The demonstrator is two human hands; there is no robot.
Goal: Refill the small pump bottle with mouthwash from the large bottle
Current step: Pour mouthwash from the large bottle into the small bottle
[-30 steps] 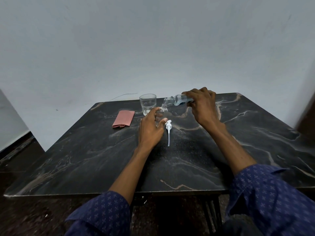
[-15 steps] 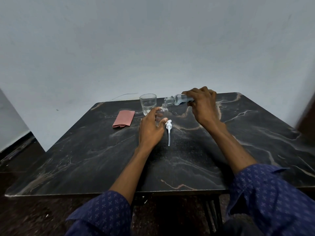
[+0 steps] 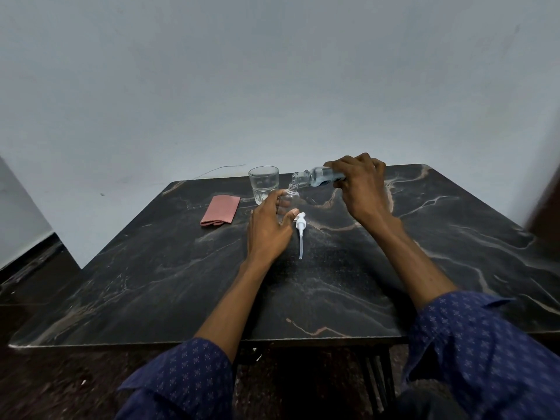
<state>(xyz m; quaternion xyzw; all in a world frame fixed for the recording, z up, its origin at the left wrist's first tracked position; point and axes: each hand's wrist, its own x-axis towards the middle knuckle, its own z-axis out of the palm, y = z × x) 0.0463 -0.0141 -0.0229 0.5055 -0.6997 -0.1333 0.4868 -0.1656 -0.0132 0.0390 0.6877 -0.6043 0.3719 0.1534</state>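
The small clear pump bottle [image 3: 289, 201] stands upright on the dark marble table [image 3: 181, 283], its neck uncovered, with my left hand [image 3: 268, 230] wrapped around its body. My right hand [image 3: 360, 186] grips the large clear bottle [image 3: 318, 177], tipped almost flat with its open mouth just above the small bottle's neck. Pale liquid shows inside the large bottle. The white pump head [image 3: 300, 230] with its dip tube lies on the table just right of my left hand.
An empty drinking glass [image 3: 263, 184] stands just behind and left of the small bottle. A folded pink cloth [image 3: 220, 210] lies further left. A grey wall rises right behind the table's far edge.
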